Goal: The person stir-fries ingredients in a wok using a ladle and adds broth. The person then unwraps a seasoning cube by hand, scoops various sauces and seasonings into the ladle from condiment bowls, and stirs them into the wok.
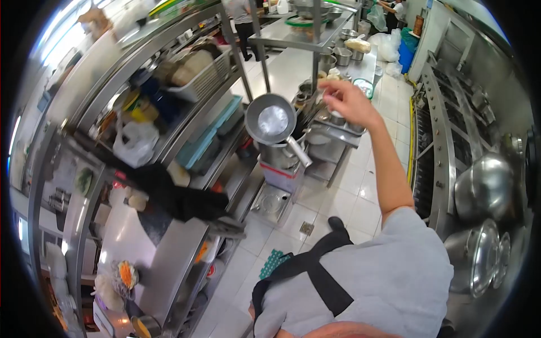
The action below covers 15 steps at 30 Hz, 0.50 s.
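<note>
My right hand (345,101) is stretched out over the metal counter near several small pots, its fingers loosely bent and apart, with nothing visible in it. To its left, a grey frying pan (270,118) with a metal handle sits above a stack of pots and a container with a red rim (280,176). My left hand does not show; only a bit of skin is visible by my left side. A green dotted cloth (274,263) is beside my dark apron, and what supports it is hidden.
Metal shelves (194,115) with baskets and trays stand at the left. Stoves (451,129) and large pots (489,187) line the right wall. Pots and bags crowd the far counter. Two people (241,22) (393,14) stand in the back. White floor tiles (352,201) run between.
</note>
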Motion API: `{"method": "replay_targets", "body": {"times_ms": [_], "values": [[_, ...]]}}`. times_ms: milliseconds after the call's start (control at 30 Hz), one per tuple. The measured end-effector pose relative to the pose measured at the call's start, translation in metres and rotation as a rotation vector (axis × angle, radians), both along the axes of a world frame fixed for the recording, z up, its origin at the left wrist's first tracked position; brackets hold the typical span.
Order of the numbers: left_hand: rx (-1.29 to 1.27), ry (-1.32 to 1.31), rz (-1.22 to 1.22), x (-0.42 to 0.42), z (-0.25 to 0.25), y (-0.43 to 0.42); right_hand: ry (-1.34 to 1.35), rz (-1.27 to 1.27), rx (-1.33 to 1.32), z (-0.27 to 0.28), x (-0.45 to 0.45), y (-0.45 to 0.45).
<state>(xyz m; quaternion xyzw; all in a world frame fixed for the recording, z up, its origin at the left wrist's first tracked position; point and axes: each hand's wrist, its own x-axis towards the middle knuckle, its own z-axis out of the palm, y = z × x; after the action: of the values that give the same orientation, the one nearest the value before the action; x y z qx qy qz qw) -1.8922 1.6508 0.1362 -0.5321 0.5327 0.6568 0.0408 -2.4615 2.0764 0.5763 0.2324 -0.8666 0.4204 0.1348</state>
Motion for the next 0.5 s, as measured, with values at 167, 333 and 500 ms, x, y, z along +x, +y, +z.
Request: {"method": "replay_targets", "body": {"times_ms": [167, 333, 500], "values": [[-0.014, 0.100, -0.107, -0.138, 0.015, 0.091, 0.010, -0.003, -0.122, 0.030, -0.126, 0.123], [0.033, 0.261, -0.440, -0.293, 0.084, 0.170, 0.120, 0.101, -0.181, 0.044, -0.230, 0.178], [0.045, 0.340, -0.782, -0.407, 0.145, 0.231, 0.074, 0.107, -0.063, 0.104, -0.307, 0.147]]}}
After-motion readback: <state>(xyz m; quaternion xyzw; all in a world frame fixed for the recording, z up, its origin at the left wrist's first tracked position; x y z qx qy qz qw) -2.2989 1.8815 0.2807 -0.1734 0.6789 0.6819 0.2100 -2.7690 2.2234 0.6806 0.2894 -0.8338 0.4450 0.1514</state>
